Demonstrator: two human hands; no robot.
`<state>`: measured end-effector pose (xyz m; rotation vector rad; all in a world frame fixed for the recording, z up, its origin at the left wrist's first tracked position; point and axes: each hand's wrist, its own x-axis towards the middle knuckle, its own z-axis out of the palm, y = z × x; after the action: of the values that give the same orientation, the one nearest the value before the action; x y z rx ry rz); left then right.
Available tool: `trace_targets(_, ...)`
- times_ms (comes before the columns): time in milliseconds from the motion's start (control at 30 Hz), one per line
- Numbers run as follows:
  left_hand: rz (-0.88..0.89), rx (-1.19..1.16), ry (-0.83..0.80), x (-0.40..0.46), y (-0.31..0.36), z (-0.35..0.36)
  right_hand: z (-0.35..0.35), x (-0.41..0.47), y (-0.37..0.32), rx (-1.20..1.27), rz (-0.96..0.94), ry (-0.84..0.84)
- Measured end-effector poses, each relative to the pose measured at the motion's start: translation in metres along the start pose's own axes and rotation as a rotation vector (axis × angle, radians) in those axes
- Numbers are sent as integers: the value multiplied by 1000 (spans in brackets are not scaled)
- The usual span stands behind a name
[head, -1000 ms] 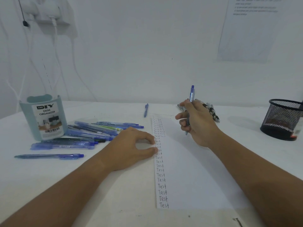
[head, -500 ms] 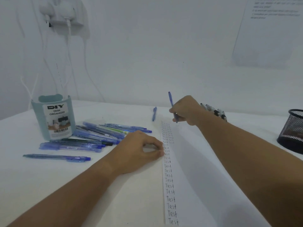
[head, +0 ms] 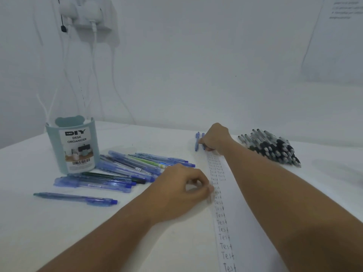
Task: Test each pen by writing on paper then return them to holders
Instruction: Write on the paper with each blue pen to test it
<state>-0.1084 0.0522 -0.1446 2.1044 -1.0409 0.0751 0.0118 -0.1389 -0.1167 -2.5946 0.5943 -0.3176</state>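
Right hand (head: 215,137) reaches to the far end of the paper (head: 245,213), fingers curled round a blue pen (head: 203,142) lying low by the bench (head: 137,232); a second blue pen (head: 196,142) lies just beside it. Left hand (head: 180,186) rests on the paper's left edge, fingertips bent, holding nothing. A column of "Test" entries runs down the paper. Loose blue pens (head: 125,169) lie beside the desk organizer (head: 73,148). A pile of black pens (head: 273,148) sits right of the paper.
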Motion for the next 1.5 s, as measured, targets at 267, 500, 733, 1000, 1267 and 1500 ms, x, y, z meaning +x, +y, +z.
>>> trace_targets(267, 38, 91, -34, 1, -2, 3, 8, 3, -4, -21, -108, -17)
trace_targets(500, 46, 91, -28, 0, -1, 1, 3, -2, -1, 79, -148, -33)
trace_targets(733, 22, 58, -19, 0, -2, 2, -21, -52, -14, 132, -431, -443)
trace_targets(1000, 36, 33, -8, -1, 1, 2, -18, -68, -18, -14, -519, -453)
trace_targets(1267, 13, 43, -3, -2, 0, 2, -21, -68, -8, 291, -374, -399)
trace_targets(1500, 41, 26, 11, -3, 0, 2, -55, -65, 21, 1161, -52, -219)
